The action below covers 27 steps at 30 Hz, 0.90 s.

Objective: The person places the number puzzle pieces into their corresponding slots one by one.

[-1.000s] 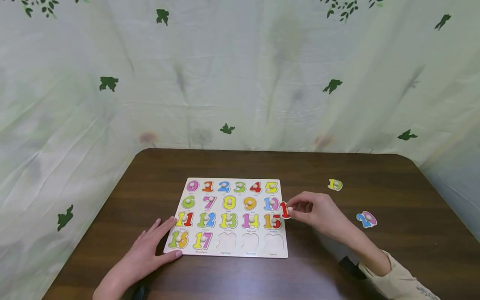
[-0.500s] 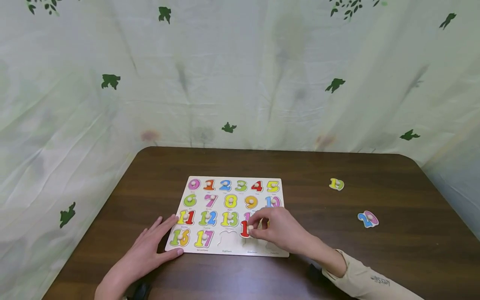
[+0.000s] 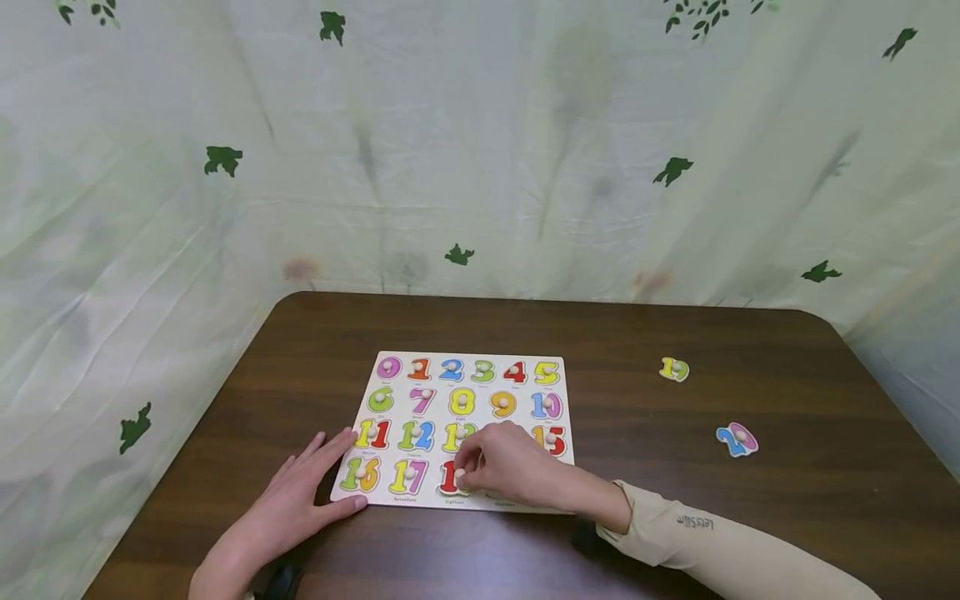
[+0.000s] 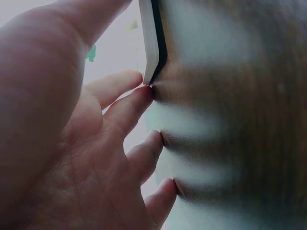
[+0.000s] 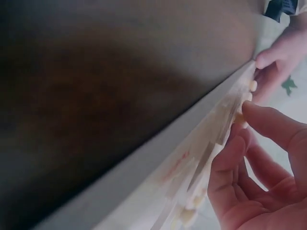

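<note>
A white number puzzle board (image 3: 429,500) lies on the brown table, colourful knobbed number pieces set in its rows. My right hand (image 3: 513,467) pinches the pale knob of a puzzle piece with a red 1 (image 3: 447,478) between thumb and index finger. This piece is over the first slot right of the 17 in the bottom row; the fingers hide its right part. Spread along the board's left edge, my left hand (image 3: 292,504) has its thumb at the near corner. In the left wrist view, its straight fingertips (image 4: 144,93) meet the board's edge and the tabletop.
Two loose pieces lie right of the board: a yellow-green one (image 3: 674,370) farther back and a blue-and-purple 20 (image 3: 737,439) nearer. Behind the table (image 3: 600,333) hangs a pale curtain (image 3: 495,150) with green leaf prints.
My right hand has carried the red-1 piece leftward from the board's right edge, across the bottom row to the slot beside the 17. My left hand has stayed at the board's left edge.
</note>
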{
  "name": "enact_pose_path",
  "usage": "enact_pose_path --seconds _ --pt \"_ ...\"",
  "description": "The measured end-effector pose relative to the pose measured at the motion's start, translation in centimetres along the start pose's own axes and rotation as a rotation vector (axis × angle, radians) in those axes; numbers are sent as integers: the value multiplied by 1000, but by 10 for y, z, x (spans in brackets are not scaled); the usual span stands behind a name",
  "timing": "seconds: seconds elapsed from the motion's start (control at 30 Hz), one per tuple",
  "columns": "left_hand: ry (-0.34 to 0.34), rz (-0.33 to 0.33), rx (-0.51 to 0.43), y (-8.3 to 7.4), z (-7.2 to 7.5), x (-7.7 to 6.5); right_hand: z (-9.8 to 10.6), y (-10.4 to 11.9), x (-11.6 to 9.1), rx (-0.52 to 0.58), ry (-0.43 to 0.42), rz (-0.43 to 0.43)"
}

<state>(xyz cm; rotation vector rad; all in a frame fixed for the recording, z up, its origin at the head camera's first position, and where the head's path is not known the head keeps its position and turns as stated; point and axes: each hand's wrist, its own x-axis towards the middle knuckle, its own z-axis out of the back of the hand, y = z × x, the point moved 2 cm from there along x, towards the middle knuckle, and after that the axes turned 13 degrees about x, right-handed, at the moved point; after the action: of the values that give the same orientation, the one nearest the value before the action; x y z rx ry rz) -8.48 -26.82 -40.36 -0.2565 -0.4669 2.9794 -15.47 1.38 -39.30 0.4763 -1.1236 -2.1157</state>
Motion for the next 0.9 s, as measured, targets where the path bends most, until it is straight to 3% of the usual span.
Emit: enact_pose_path --seconds 0.2,0.53,0.9 --pt "-6 -6 0 -1 0 0 -2 -3 5 18 47 -13" --pt "-14 -10 2 1 -1 -1 5 -15 4 184 104 -3" --pt "0 -1 -1 2 -1 0 30 -13 -11 269 46 11"
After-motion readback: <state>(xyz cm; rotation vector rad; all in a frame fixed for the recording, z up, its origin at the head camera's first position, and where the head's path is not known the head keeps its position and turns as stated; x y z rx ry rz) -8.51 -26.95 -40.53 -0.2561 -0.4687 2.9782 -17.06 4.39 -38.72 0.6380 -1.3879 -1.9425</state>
